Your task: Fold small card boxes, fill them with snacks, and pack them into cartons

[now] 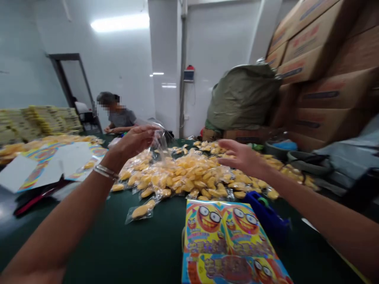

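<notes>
So much shiny, crinkly plastic lol
Clear bag [161,142] and yellow packets [189,178] are glossy film, printed boxes [206,239] slick card, bracelet [104,172] polished metal, cartons [321,94] matt cardboard.

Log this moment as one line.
Left hand: holding clear plastic bag | Right hand: open, empty, near bagged yellow pieces | Cartoon-face packaging: on green table, beside blue tape dispenser

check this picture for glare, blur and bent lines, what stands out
Head view: the light strip is washed out to white; the printed cartons at right are smeared; the right hand looks soft; the door frame leans, likely lens distortion; the clear bag at the left hand has faint, hard-to-trace edges.
</notes>
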{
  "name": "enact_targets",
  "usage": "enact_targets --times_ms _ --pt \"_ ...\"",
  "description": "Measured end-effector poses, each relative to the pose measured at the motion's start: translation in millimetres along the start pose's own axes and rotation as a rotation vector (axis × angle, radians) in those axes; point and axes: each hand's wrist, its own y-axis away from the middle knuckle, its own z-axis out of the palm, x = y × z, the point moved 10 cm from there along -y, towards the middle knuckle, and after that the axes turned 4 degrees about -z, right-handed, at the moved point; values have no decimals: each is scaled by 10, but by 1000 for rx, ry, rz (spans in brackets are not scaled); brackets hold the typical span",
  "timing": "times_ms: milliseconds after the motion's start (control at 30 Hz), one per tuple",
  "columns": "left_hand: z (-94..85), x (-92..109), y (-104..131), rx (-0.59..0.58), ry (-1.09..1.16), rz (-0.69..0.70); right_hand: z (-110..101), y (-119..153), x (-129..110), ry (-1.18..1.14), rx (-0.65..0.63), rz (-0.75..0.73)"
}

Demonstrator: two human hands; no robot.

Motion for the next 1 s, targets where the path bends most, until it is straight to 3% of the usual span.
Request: enact_targets --times_ms 67,133,200,267,333,467,533,600,700,800,900,967,1000 --pt "433 141 101 -121 62 14 35 -217 -99 -110 -40 21" --pt "792 260 219 -221 84 11 229 -383 -188 -405 -156 41" --pt "1066 370 328 -290 86 8 429 -414 -202 -568 -275 89" --pt "1280 477 404 -341 76 15 504 -344 -139 -644 -312 138" --pt "1457 580 439 -383 65 30 412 -240 -90 -738 -270 125" --pt "1772 701 425 -438 39 43 -10 124 -152 -834 -262 41" --pt "1939 704 422 -433 38 38 -320 421 -229 -815 -243 37" --pt "2157 694 464 -422 63 30 -691 807 -292 -812 -141 72" --pt "2605 745 651 -429 130 35 -1065 1596 -284 -843 18 232" --pt "3067 966 934 -422 294 92 -1101 2568 -105 -845 97 476" --pt "3659 1121 1273 -563 407 52 -997 3504 74 -661 -68 675" --pt "4110 1126 1524 -715 344 5 -1178 3937 135 -450 -111 702" --pt "4323 1112 1653 -787 287 2 -1363 4075 140 -355 -65 699"
